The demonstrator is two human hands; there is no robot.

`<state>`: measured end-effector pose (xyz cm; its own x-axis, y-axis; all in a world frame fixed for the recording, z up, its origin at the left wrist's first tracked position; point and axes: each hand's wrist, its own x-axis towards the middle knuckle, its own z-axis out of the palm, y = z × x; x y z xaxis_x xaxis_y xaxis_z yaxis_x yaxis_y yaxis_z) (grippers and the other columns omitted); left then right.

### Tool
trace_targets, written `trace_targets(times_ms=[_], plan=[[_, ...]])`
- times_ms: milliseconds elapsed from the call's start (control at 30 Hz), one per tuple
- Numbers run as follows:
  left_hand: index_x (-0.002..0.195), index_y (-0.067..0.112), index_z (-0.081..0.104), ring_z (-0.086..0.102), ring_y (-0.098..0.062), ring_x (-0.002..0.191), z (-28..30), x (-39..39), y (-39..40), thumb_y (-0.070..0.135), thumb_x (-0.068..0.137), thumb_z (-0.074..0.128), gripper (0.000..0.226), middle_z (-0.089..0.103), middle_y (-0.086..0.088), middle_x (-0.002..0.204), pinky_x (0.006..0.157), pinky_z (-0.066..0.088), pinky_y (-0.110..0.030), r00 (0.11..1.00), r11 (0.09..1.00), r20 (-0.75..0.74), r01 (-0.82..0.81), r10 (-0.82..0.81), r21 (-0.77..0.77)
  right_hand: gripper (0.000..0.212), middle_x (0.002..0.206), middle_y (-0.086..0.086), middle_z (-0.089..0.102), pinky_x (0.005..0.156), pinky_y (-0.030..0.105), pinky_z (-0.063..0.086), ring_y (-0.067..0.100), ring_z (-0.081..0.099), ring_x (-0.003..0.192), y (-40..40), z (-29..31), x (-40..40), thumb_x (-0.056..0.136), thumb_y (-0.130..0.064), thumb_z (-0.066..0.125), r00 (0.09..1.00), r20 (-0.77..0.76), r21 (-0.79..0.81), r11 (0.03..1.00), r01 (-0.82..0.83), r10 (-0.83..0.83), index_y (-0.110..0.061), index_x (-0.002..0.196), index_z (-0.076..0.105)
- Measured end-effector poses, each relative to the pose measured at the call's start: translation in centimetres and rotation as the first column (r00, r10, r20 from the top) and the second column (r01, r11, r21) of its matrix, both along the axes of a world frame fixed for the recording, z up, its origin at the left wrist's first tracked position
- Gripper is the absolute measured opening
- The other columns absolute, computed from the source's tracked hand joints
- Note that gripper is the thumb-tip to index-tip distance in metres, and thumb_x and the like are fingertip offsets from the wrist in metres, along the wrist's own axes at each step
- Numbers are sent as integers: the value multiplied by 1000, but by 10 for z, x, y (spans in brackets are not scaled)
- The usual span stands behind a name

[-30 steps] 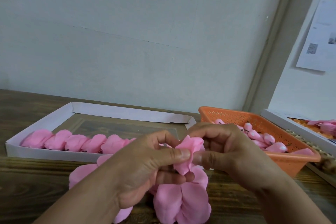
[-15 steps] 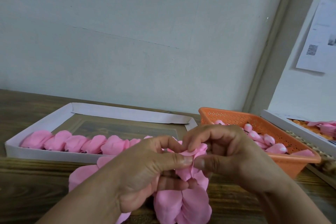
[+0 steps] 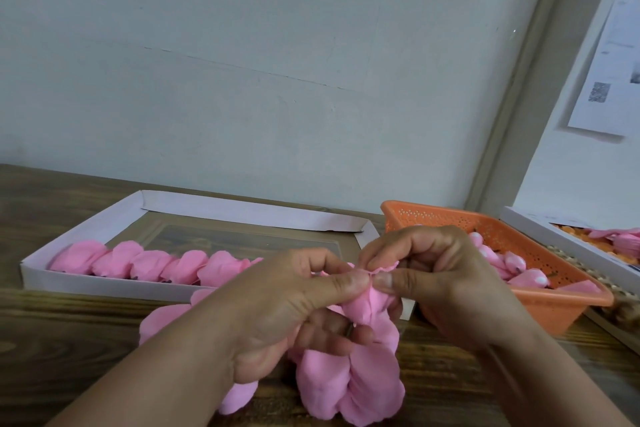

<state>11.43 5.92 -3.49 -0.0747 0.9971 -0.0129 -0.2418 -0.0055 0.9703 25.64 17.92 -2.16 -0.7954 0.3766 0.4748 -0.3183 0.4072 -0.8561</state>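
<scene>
- left hand point(image 3: 277, 315): thumb and forefinger pinch the top of the pink flower point(image 3: 349, 385), lower fingers curled round its middle so the bunched core can't unroll
- right hand point(image 3: 443, 291): thumb and forefinger pinch the same top edge from the other side, thumb tips almost touching; other fingers curled, nothing else in them that I can see
- flower is in the air between both hands, just above the table point(image 3: 69, 350), at my edge; its outer petals hang below the left fingers, clear of the wrap
- my read: wrapping a petal tight round the centre; wrap partly done, outer petals not yet shaped
- spare petals point(image 3: 162, 319) lie on the table under the left wrist, close for the next layer
- white tray point(image 3: 104, 286) just behind the hands, a row of pink pieces point(image 3: 152, 263) along its near wall; finished or just sorted, can't tell
- orange basket point(image 3: 554, 312) behind the right hand holds pink buds point(image 3: 514, 260); within right-hand reach, probably the core supply
- second white box point(image 3: 547, 234) far right, cut off, contents unclear
- risk: ease either pinch and the thin fabric springs open
</scene>
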Motion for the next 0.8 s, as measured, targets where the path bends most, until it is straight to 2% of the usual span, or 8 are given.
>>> trace_targets(times_ms=[133,300,433,533,600,633,700,800], plan=[[86,8,66,68,-21,61,7,-13,-6,34,61,69,36,73,-12,82,47,53,-23,979,986,-114,-169,169,7,9,69,7,69,42,21,46,17,59,52,9,2,2,54,-5,76,985,-43,-26,985,168,-169,-10,61,72],[78,4,68,61,-15,50,12,-43,-18,13,81,68,9,71,-13,73,46,52,-22,876,898,-201,-437,438,50,21,63,11,67,41,23,45,22,56,50,22,1,5,64,12,64,944,-63,-29,946,324,-325,-6,56,69],[67,16,72,59,-8,46,4,-82,-27,9,79,74,14,70,-2,61,48,48,-19,600,805,-578,-562,553,187,22,58,15,66,42,25,45,30,54,53,29,-4,5,74,20,60,925,-7,36,924,380,-380,1,66,65],[71,32,71,62,4,62,-4,-94,-30,20,78,76,15,72,13,70,58,45,-12,370,854,-832,-475,413,212,21,58,17,66,43,25,45,29,54,52,31,-5,5,76,20,59,922,-2,35,921,388,-388,2,66,64],[72,42,66,61,6,74,-10,-93,-29,23,80,73,22,70,16,80,61,42,-8,250,899,-920,-395,303,189,19,57,18,65,43,25,45,28,55,51,32,-5,5,76,20,59,922,-3,15,921,388,-388,3,67,64],[75,44,65,61,2,77,-12,-91,-27,24,82,70,22,69,15,83,64,43,-11,191,917,-947,-357,257,177,19,57,17,65,43,25,45,28,55,51,32,-6,4,76,20,59,920,-4,1,920,391,-391,4,67,64],[93,42,68,58,-6,83,-17,-87,-24,26,87,63,18,66,14,93,71,43,-16,61,939,-979,-299,194,167,18,56,13,65,42,23,45,23,57,49,32,-7,3,75,20,58,925,-16,-49,924,379,-380,4,68,63],[112,32,65,48,-5,89,-28,-85,-18,25,93,54,23,61,11,108,69,30,-2,-14,953,-985,-248,174,172,10,57,11,65,41,21,44,16,58,48,31,-8,1,69,14,60,944,-35,-149,936,320,-328,5,69,62]])
